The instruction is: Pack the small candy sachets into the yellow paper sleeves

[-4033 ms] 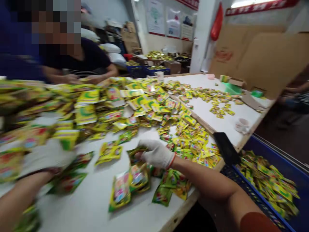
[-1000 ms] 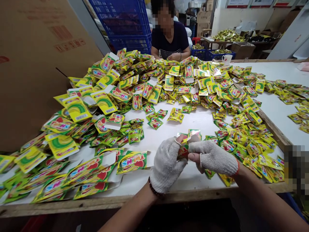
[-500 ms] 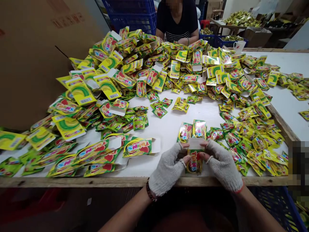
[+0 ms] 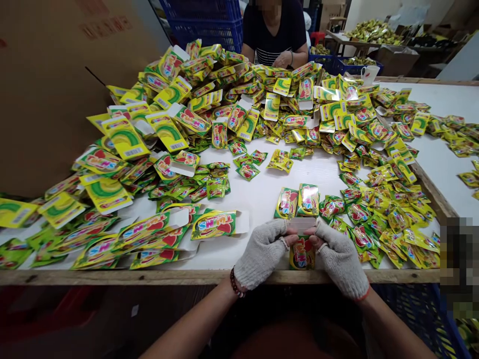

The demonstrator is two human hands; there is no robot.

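Between my hands is a small candy box (image 4: 302, 253), printed yellow, green and red, with its pale end flap raised at the far end. My left hand (image 4: 263, 254), in a fingerless white knit glove, pinches the box's left side near the flap. On the right side my right hand (image 4: 339, 257), gloved alike, grips it with thumb and fingers. Just beyond lie two closed boxes, the left one (image 4: 286, 203) and the right one (image 4: 308, 200), side by side. Small candy packets (image 4: 359, 212) lie right of my right hand. Several open-flapped boxes (image 4: 215, 224) lie to the left.
A large heap of boxes (image 4: 224, 75) fills the table's far side. A cardboard carton (image 4: 56, 99) stands at left. Wooden strips (image 4: 168, 277) edge the white table. Opposite sits a person (image 4: 275, 35). Blue crates (image 4: 204, 25) are stacked behind; a white mug (image 4: 369, 75) stands at far right.
My fingers have shifted at the raised flap, which now stands closer between both hands' fingertips. The box stays in both hands. The person opposite has raised a hand slightly.
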